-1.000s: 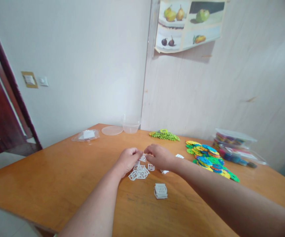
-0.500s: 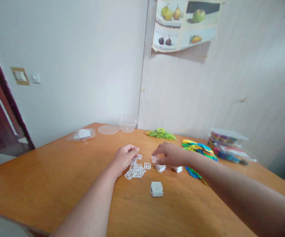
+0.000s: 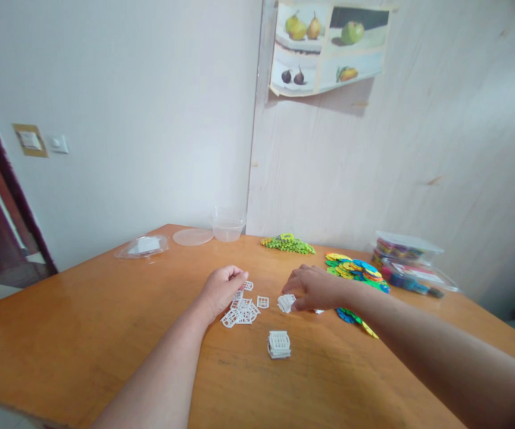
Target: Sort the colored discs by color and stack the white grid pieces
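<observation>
My left hand [image 3: 222,292] is closed in a pinch beside a loose heap of white lattice window pieces [image 3: 242,313]. One such piece shows just below its fingertips, and whatever the pinch holds is hidden. My right hand [image 3: 313,288] has its thumb and fingers around a white lattice window piece [image 3: 286,301] at the top of a small stack. A single window piece [image 3: 262,302] lies flat between the hands. Closer to me stands a neat stack of window pieces [image 3: 279,344]. Another white stack [image 3: 318,311] is mostly covered by my right hand.
Colourful discs [image 3: 358,271] are heaped right of my right hand. Behind are a green pile of small pieces [image 3: 288,243], a clear tub [image 3: 228,225], a round lid [image 3: 193,237] and clear packaging [image 3: 143,245]. Plastic boxes [image 3: 406,250] stand at the right on the wooden table [image 3: 83,333].
My right hand has lowered the window piece it carried onto the small stack. My left hand has kept its pinch near the heap. The whole view has shifted slightly.
</observation>
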Demonstrator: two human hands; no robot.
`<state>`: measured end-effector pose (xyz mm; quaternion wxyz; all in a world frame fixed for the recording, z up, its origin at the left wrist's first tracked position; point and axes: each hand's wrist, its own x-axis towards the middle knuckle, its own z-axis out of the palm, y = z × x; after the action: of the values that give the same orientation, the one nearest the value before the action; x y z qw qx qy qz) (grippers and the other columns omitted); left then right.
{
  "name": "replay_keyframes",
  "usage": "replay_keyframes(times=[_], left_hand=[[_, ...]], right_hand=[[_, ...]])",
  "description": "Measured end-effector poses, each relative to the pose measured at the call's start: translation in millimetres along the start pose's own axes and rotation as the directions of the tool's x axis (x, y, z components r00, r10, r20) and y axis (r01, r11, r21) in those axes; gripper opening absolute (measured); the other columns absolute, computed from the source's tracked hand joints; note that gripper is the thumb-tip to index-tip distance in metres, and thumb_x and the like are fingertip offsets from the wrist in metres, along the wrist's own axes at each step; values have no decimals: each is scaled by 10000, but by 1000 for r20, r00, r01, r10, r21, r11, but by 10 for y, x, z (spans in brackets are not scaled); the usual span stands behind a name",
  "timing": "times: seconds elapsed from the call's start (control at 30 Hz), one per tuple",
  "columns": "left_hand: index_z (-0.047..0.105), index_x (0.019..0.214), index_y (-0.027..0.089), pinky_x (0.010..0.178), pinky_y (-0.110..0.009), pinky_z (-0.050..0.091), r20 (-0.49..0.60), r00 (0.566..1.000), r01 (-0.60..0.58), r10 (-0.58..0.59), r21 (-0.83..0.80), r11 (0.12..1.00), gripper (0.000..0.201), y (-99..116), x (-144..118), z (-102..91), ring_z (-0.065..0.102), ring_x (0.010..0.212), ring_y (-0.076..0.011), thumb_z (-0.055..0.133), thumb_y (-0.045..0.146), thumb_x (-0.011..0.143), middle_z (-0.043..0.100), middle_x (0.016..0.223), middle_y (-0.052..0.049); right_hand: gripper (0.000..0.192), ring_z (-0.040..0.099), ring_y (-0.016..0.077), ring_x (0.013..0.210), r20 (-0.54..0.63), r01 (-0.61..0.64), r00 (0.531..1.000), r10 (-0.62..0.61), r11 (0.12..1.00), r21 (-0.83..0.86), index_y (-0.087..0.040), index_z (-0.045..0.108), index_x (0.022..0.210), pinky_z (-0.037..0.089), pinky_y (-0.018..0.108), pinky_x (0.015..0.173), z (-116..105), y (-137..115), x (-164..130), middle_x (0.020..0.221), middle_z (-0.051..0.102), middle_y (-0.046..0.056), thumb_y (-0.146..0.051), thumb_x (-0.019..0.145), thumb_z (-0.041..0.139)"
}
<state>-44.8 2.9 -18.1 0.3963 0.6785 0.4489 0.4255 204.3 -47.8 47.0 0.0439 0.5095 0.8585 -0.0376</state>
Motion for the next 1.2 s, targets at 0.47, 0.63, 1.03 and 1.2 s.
replay_keyframes(times=[0.47,0.63,1.03,1.2], left_hand=[[606,716,164,565,-237,388,-8,1000,-8,8,17,1000,306,-22,10,2,520,590,-136,581,467,755,597,627,10],[608,704,169,586,-248,404,-29,999,-14,14,20,1000,323,-2,2,6,544,589,-142,574,486,760,617,623,8],[594,703,178,549,-235,376,-39,999,-14,15,23,1000,248,-52,23,9,506,558,-132,578,422,742,569,584,23],[591,674,182,542,-230,361,-40,999,-18,19,27,999,260,-44,25,11,484,552,-127,588,436,727,553,577,27]], right_hand=[[407,531,291,1078,-4,-9,1000,9,1000,11,-339,698,1136,392,407,928,21,-40,53,1102,650,73,-443,743,677],[443,525,294,1102,13,-19,1000,19,999,35,-334,690,1150,391,402,938,23,-37,53,1116,650,72,-503,741,682],[394,538,303,1065,-60,50,997,-54,996,-73,-289,711,1106,384,419,902,30,-369,351,1112,657,97,-482,769,640],[310,552,301,1016,-39,80,995,-88,980,-182,-253,737,1022,390,397,818,41,-536,412,993,693,113,-419,814,578]])
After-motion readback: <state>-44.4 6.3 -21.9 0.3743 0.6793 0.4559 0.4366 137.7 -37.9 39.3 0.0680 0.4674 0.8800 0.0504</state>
